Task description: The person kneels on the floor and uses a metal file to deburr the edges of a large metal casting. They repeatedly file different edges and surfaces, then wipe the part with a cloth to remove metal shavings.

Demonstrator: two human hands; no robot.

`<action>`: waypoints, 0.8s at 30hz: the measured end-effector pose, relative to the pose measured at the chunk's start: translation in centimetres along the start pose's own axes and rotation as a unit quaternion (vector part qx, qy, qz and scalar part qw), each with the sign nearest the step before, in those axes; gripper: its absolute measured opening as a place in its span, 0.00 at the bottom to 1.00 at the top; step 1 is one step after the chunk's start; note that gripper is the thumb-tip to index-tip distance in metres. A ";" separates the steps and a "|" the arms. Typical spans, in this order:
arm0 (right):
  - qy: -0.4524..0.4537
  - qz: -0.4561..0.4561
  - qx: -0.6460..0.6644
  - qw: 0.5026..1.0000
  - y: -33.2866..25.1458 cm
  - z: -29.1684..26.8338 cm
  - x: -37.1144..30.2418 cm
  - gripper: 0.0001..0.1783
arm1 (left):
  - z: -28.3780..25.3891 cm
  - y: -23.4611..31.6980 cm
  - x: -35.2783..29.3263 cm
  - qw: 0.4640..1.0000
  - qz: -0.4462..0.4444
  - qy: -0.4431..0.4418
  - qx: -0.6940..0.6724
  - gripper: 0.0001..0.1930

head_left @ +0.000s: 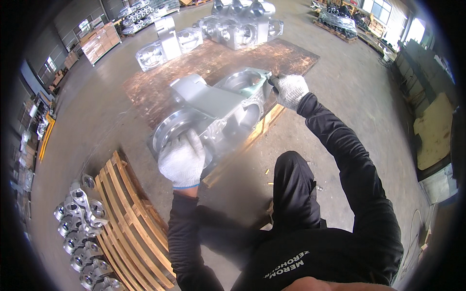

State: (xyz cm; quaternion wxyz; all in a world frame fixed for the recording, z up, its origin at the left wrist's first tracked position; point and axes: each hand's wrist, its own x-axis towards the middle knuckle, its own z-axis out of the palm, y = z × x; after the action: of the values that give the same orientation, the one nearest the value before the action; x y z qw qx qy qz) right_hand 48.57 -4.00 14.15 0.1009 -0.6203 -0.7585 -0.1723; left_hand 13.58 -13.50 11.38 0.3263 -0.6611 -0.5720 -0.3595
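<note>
A large silver metal casting (213, 103) with round bores at both ends lies along the near edge of a brown board. My left hand (182, 161), in a white knit glove, grips the casting's near-left ring, its fingers reaching over the rim into the bore. At the far-right corner of the casting is my right hand (292, 92), gloved the same way, with its fingers closed. Something small and dark shows between those fingers and the metal; what it is, I cannot make out. The casting's underside is hidden.
The worn board (296, 57) rests on a wooden pallet (264, 127). Another casting (170, 42) and a cluster of castings (242, 31) stand on its far side. To my left are a slatted pallet (128, 218) and stacked smaller metal parts (80, 242). Cartons (100, 42) stand farther back.
</note>
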 end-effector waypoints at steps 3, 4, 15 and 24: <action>0.010 -0.025 0.015 1.000 -0.5 0.6 -0.9 0.17 | -0.2 -0.1 -0.1 1.000 0.007 0.000 -0.003 0.20; 0.002 -0.024 0.021 0.999 -0.8 0.7 -1.3 0.17 | -0.2 -0.1 -0.1 1.000 0.011 -0.002 -0.007 0.20; 0.108 0.025 0.061 0.992 -6.8 -0.6 -4.4 0.15 | 0.6 -0.2 -0.4 1.000 -0.016 0.024 -0.011 0.22; 0.095 0.009 0.158 0.983 -10.5 -1.6 -6.2 0.17 | 0.6 -0.1 -0.4 0.999 -0.021 -0.022 0.009 0.22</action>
State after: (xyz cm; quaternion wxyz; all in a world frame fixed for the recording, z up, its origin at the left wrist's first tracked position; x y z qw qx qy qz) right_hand 39.49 -12.03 11.89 0.2707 -0.5841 -0.7576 -0.1071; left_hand 13.49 -13.18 10.71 0.3120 -0.6539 -0.5960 -0.3464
